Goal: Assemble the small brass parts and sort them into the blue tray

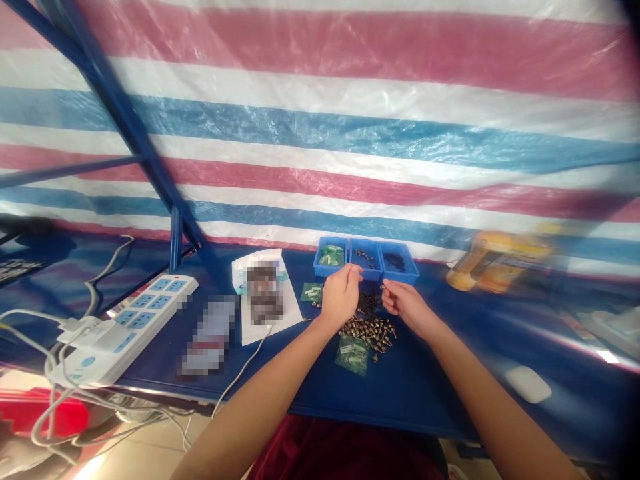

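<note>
My left hand [342, 293] is above the table in front of the blue bins, its fingers curled together; whatever is inside them is hidden. Just to its right, my right hand [403, 303] pinches a small brass-coloured part [383, 287] between thumb and fingertips. Beneath and between the hands lies a pile of small brass-coloured parts [373, 330], with dark small pieces [369, 303] behind it. A green-tinted plastic bag [353, 355] of small pieces rests at the pile's front edge. Another small bag [311, 292] lies left of my left hand.
Three joined blue bins [410, 270] stand behind the hands, holding green bags, metal parts and dark pieces. Leftward are a white envelope [290, 310], a blurred-out item [210, 337] and a power strip [150, 327] with cables. On the right are a yellow object [470, 263] and a white case [529, 385].
</note>
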A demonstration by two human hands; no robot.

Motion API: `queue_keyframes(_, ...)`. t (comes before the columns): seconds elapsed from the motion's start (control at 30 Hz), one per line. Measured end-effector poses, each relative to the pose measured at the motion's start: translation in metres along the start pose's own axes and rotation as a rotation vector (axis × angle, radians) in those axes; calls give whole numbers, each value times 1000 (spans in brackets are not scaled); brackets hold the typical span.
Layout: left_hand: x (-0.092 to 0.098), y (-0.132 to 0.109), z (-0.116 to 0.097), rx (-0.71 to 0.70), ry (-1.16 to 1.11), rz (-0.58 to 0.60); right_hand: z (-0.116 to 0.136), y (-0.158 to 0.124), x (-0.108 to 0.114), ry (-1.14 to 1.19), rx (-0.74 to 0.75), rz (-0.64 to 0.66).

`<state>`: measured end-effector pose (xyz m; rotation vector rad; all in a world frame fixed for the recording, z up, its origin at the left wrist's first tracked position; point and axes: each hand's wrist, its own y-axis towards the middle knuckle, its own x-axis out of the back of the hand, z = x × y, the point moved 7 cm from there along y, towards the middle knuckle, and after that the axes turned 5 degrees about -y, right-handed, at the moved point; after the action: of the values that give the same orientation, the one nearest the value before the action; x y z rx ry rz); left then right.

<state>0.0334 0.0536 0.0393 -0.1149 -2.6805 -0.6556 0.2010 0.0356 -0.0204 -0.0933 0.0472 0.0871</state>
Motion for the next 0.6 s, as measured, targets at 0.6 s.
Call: queue_keyframes(0.6,-11,3,19,41,182,106,15,-6,1,-1039,225,-71)
